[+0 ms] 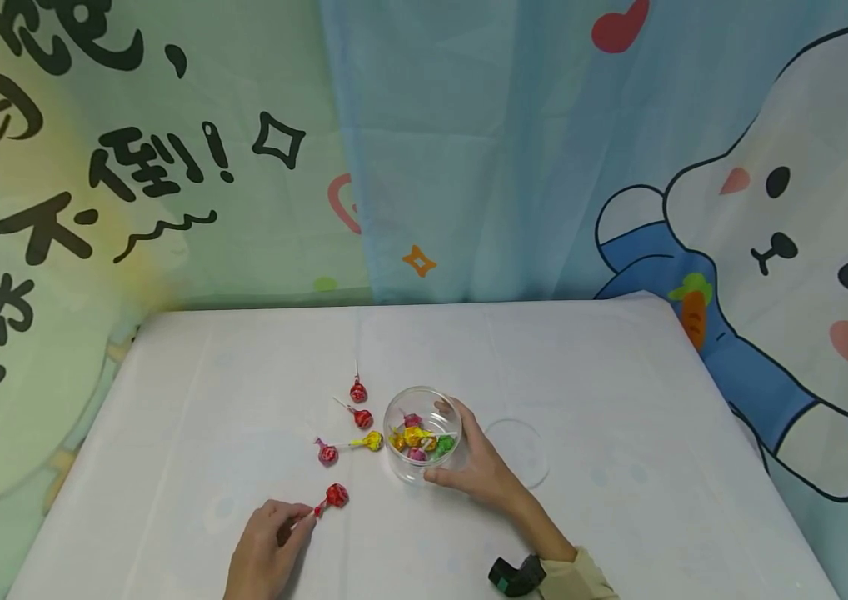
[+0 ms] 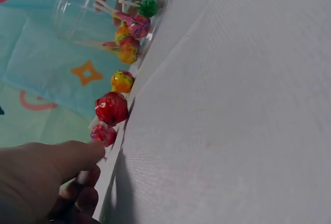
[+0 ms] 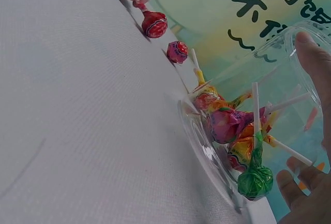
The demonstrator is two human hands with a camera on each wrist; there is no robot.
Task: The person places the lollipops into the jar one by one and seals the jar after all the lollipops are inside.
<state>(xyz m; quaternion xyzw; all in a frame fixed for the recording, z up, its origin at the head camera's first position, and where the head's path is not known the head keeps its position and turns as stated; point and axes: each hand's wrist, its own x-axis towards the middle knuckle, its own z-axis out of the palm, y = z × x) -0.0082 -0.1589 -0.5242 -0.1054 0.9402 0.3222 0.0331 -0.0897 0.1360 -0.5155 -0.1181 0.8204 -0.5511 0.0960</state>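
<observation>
One red lollipop (image 1: 336, 496) was pinched by its stick in your left hand (image 1: 268, 546); you needed your right hand (image 1: 480, 467), curled around the clear jar (image 1: 421, 433), bracing it firmly on the worktop (image 1: 619, 400).

Both hands are bare, with no rings or gloves showing. The left hand (image 1: 268, 546) shows in the head view only as far as the wrist at the bottom edge, where no sleeve is seen. The right hand (image 1: 478, 468) leads back along a bare forearm to a pale beige sleeve (image 1: 580, 579), its cuff bunched at the frame's bottom edge. Just beside that cuff sits a small black device (image 1: 516, 575), blocky with a rounded end, worn at the forearm.
</observation>
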